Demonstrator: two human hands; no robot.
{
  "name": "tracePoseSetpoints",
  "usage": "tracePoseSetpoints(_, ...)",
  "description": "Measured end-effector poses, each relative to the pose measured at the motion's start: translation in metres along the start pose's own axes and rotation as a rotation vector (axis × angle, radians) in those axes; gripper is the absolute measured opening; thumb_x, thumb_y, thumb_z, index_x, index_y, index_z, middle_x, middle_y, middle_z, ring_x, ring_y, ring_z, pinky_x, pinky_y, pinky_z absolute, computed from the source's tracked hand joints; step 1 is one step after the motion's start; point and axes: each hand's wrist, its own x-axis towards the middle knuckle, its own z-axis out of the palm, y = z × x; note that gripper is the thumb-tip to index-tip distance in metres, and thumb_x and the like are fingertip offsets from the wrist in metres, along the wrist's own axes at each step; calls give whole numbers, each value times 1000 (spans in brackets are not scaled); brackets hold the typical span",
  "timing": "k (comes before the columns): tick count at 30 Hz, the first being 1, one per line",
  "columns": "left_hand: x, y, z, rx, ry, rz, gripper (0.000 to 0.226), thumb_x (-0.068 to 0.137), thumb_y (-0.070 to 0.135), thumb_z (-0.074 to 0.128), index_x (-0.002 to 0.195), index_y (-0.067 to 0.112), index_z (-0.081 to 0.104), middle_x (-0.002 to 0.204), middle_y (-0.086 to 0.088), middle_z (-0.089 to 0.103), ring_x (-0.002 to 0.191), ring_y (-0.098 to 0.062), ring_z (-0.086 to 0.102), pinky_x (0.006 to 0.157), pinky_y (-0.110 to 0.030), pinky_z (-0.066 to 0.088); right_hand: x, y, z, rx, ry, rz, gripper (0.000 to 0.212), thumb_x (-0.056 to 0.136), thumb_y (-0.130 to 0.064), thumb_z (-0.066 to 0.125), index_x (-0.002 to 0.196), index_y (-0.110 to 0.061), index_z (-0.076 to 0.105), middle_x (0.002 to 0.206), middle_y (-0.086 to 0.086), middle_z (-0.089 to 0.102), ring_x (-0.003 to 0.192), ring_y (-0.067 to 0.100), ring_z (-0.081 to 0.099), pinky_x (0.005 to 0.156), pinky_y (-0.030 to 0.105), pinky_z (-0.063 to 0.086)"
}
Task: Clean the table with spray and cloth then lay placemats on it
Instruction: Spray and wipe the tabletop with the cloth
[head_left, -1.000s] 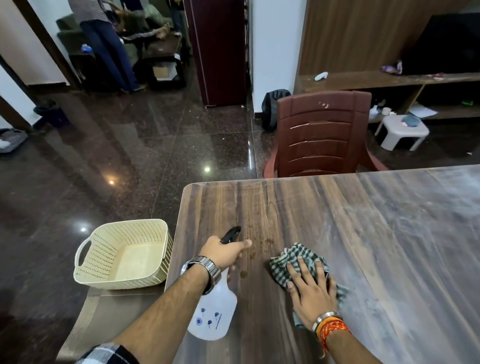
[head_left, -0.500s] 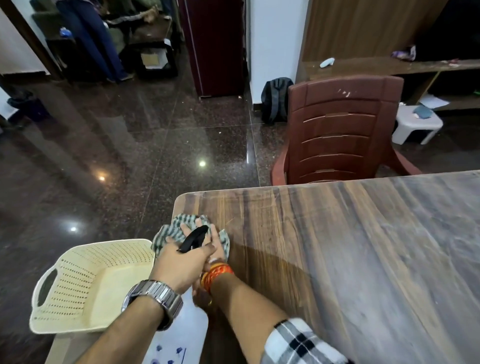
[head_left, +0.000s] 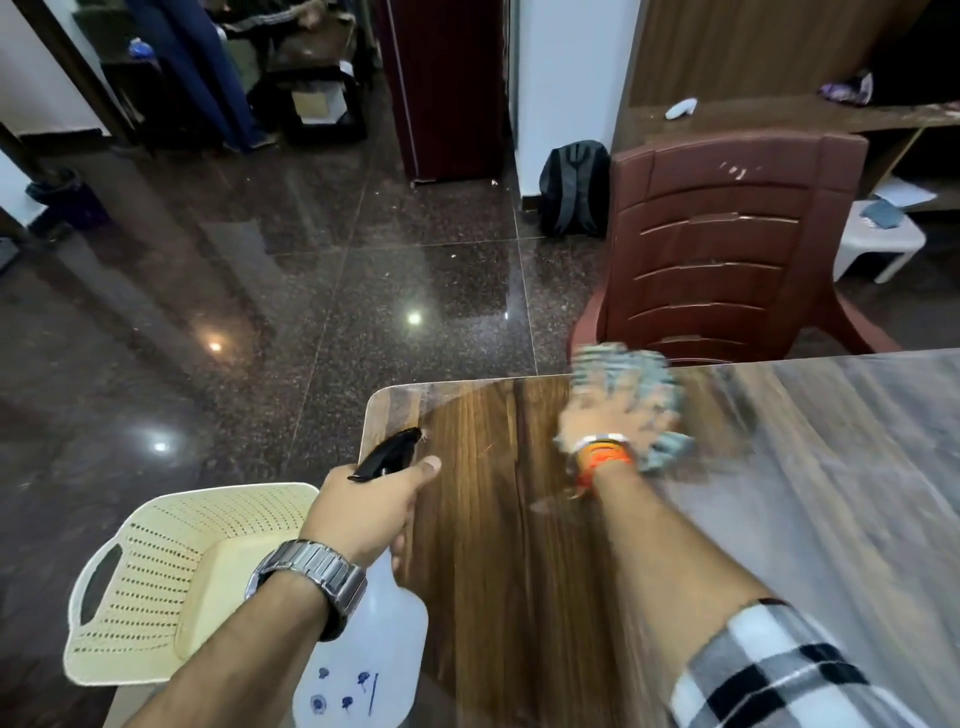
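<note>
One wood table, brown chair behind: left grip wraps bottle, right grip spread on cloth

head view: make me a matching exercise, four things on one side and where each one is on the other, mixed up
1 spray bottle
2 cloth
3 basket
4 chair

a beyond the table's far edge
b under the right hand on the table
c in the left hand's grip
d left of the table, lower down

Pairs: 1-c, 2-b, 3-d, 4-a
</note>
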Motion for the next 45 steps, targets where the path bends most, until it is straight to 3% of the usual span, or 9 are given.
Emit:
tracePoseSetpoints(4, 0, 4, -15, 7, 20, 7, 37, 61, 39, 84, 80, 11, 72, 42, -6, 46, 33, -21, 41, 56, -37, 41, -78, -124, 45, -112, -173, -736, 52, 98, -48, 27, 149, -43, 15, 161, -5, 0, 144, 37, -12, 111, 60, -14)
tracePoseSetpoints(7, 0, 6, -20, 25, 13, 40, 34, 50, 49, 77, 73, 25, 65, 44, -6, 49, 34, -23, 42, 59, -41, 42, -103, -159, 48, -155, -270, -938, 52, 99, -43, 33, 149, -37, 19, 160, -8, -3, 145, 30, -16, 114, 54, -13)
tracePoseSetpoints(11, -3, -3, -13, 35, 12, 47, 23, 83, 28, 78, 73, 9, 70, 48, -4, 60, 55, -29, 54, 48, -33, 45, -77, -117, 41, -30, -93, -824, 51, 96, -43, 33, 146, -42, 24, 160, -11, 7, 146, 26, -5, 115, 53, -5)
tracePoseSetpoints(20, -45, -10, 16, -2, -79, -28, 31, 86, 29, 77, 72, 1, 70, 65, -11, 70, 33, -16, 45, 40, -24, 43, 22, 179, -26, 32, 60, 276, 56, 94, -44, 21, 149, -44, 8, 160, -9, -5, 145, 33, -8, 114, 58, -5)
tracePoseSetpoints(26, -79, -27, 30, 49, -69, -16, 41, 61, 43, 84, 44, 12, 63, 46, -11, 54, 37, -23, 46, 57, -40, 46, -128, 49, 24, -112, -32, -553, 65, 82, -41, 17, 144, -34, 36, 158, 3, 21, 142, 43, 13, 112, 63, 6)
tracePoseSetpoints(30, -102, -36, 38, 45, -90, -47, 36, 47, 38, 78, 62, 6, 71, 52, -14, 64, 42, -24, 54, 53, -33, 48, -215, 50, 33, -141, -186, -983, 53, 89, -41, 32, 139, -29, 46, 155, -4, 29, 144, 34, 13, 114, 50, -3)
tracePoseSetpoints(33, -127, -40, 46, 58, -179, -72, 32, 75, 27, 82, 67, 2, 65, 55, -11, 60, 31, -19, 45, 37, -23, 41, -164, 112, 14, -96, 7, -739, 58, 85, -42, 27, 141, -38, 41, 152, -5, 36, 140, 33, 28, 113, 50, 15)
tracePoseSetpoints(39, -162, -61, 42, -7, -166, -90, 26, 90, 21, 74, 79, -2, 69, 71, -16, 68, 30, -13, 45, 36, -22, 40, -76, 265, -51, 69, 89, 113, 54, 93, -40, 35, 147, -38, 27, 159, -4, 14, 145, 31, 5, 116, 52, 3)
tracePoseSetpoints(45, -183, -85, 23, -23, -105, -16, 24, 91, 17, 72, 69, 19, 63, 53, -3, 60, 57, -25, 51, 40, -24, 40, -142, 157, -17, 47, 9, -195, 61, 89, -42, 18, 145, -28, 36, 157, 4, 23, 141, 44, 14, 113, 58, 6)
